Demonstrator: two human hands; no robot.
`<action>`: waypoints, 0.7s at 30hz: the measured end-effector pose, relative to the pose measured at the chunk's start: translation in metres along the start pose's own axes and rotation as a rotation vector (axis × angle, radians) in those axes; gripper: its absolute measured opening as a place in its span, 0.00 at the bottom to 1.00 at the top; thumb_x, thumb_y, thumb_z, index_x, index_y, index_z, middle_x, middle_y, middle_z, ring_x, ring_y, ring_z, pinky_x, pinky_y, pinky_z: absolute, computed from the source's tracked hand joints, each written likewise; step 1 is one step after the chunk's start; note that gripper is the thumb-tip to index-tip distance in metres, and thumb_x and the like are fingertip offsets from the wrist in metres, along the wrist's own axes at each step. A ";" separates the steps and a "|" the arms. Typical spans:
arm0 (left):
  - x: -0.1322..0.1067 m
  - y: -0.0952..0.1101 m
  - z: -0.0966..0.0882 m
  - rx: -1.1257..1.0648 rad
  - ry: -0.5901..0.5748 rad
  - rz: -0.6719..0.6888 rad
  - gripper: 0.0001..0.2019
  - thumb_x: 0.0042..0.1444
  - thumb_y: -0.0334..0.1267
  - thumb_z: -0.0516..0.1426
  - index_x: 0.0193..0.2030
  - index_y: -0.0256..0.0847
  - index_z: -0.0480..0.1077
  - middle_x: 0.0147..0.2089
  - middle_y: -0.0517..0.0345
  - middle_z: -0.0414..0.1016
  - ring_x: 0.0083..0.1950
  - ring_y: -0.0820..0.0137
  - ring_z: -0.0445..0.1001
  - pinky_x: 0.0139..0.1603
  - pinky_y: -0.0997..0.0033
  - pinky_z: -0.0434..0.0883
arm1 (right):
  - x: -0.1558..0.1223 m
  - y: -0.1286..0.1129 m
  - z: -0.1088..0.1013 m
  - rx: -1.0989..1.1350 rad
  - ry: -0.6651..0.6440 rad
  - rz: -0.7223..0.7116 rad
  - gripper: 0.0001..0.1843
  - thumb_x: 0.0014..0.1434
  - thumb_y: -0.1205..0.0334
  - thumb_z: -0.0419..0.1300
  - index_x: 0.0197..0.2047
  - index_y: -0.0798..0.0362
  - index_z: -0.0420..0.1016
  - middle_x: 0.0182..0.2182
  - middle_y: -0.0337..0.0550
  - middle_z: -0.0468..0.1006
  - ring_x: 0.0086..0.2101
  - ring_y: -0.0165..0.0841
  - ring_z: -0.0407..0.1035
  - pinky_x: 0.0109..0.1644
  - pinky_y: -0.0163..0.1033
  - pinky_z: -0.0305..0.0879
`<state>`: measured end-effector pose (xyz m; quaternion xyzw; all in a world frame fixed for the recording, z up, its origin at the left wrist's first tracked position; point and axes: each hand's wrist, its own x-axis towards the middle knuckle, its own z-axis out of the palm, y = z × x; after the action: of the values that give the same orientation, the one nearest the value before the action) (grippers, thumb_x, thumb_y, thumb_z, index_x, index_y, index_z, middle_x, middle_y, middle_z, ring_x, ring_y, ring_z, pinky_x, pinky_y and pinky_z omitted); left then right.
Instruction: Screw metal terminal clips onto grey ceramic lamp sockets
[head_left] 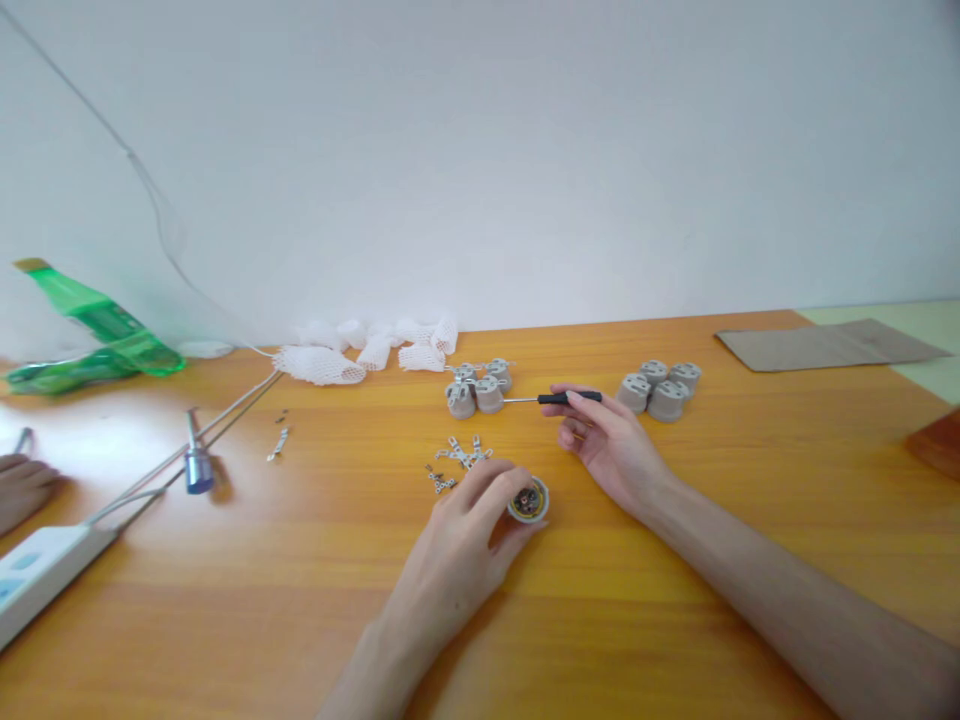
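Two bare hands sit close together over an orange wooden table (225, 640). The left hand (457, 540) is curled around a round, pale socket (529, 502), its fingers closed over the rim and side, with dark and metal bits showing in the hollow just beyond the fingertips. The right hand (611, 445) pinches a small screwdriver (570, 398) narrowly between thumb and forefinger, with the other fingers loosely bent below. Its black handle is smooth and slim, and its thin steel shaft runs out past the fingertips to end just beside a group of four grey, chunky sockets (476, 390). Another four grey sockets (658, 390) stand in a tight bunch beyond the right fingers. Just past the left fingers lie small, flat metal strips (461, 455) with holes and screws, and a smaller piece (441, 483) lies next to them. Farther ahead of the left hand, soft white foam netting sleeves (367, 345) lie in a heap against the wall. Well off to the left are a green plastic bottle (97, 330), a white power strip (45, 575), a small blue and silver tool (199, 465) and another person's hand (22, 490). A flat brown cardboard sheet (829, 345) lies far beyond the right hand.
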<state>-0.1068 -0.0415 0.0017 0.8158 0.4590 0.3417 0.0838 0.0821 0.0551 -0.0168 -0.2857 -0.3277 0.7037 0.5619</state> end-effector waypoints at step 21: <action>0.003 -0.007 0.002 -0.007 -0.025 0.012 0.04 0.66 0.37 0.58 0.44 0.41 0.73 0.48 0.50 0.70 0.46 0.69 0.74 0.50 0.70 0.73 | 0.001 0.001 -0.003 -0.004 0.003 0.003 0.12 0.54 0.56 0.71 0.41 0.52 0.83 0.35 0.46 0.85 0.26 0.28 0.69 0.29 0.36 0.61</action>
<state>-0.1097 -0.0351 -0.0012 0.8225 0.4517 0.3337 0.0904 0.0835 0.0562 -0.0194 -0.2887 -0.3278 0.7035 0.5607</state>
